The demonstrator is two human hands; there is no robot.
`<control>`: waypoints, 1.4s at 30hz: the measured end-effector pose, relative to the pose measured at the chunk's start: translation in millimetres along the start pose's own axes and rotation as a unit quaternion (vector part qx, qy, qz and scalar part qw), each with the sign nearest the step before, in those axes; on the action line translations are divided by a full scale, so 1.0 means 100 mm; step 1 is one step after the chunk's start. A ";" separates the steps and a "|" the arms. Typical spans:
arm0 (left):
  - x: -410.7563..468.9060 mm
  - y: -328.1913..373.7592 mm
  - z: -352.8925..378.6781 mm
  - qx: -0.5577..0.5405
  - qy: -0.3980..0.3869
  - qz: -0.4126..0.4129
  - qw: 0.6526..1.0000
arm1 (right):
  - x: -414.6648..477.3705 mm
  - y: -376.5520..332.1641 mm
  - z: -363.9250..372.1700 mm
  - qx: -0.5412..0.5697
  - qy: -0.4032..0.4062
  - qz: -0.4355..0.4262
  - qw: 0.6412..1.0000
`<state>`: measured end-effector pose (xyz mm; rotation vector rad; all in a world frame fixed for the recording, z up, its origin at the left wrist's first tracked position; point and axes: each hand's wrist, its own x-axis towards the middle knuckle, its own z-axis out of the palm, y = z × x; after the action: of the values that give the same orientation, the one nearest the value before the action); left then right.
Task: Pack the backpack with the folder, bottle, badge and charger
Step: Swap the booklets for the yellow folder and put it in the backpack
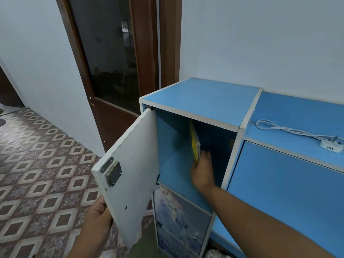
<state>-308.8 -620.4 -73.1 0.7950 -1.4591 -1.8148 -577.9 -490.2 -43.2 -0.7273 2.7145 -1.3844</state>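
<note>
Left hand: the left hand (96,216) grips the lower edge of the white cabinet door (128,164), swung open.
Right hand: the right hand (202,172) reaches into the blue cabinet's upper compartment (173,164), fingers closed on the yellow plastic folder (195,144).
Folder: upright, leaning inside the compartment.
Charger: white plug-in charger with coiled white cable (331,146) lies on the lower blue cabinet top (297,112), well apart.
</note>
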 end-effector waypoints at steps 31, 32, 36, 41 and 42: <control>-0.06 -0.02 0.74 0.150 -0.202 0.058 0.966 | -0.69 -1.34 -3.09 -0.378 -0.121 -0.141 0.907; -0.07 -0.05 0.92 0.193 -0.197 0.096 0.956 | -0.69 -1.31 -3.15 -0.400 -0.116 -0.140 0.898; -0.09 -0.08 1.67 0.293 -0.190 0.215 0.912 | -0.70 -1.19 -3.27 -0.442 -0.123 -0.116 0.881; -0.07 -0.11 2.21 0.290 -0.104 0.226 0.924 | -0.72 -1.07 -3.32 -0.421 -0.138 -0.110 0.890; -0.10 -0.10 2.21 0.307 -0.087 0.237 0.918 | -0.72 -1.06 -3.31 -0.414 -0.144 -0.112 0.892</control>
<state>-479.6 -484.0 -40.4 0.4947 -2.1666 -1.0829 -541.7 -260.6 225.6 -1.1739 2.9503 -0.0065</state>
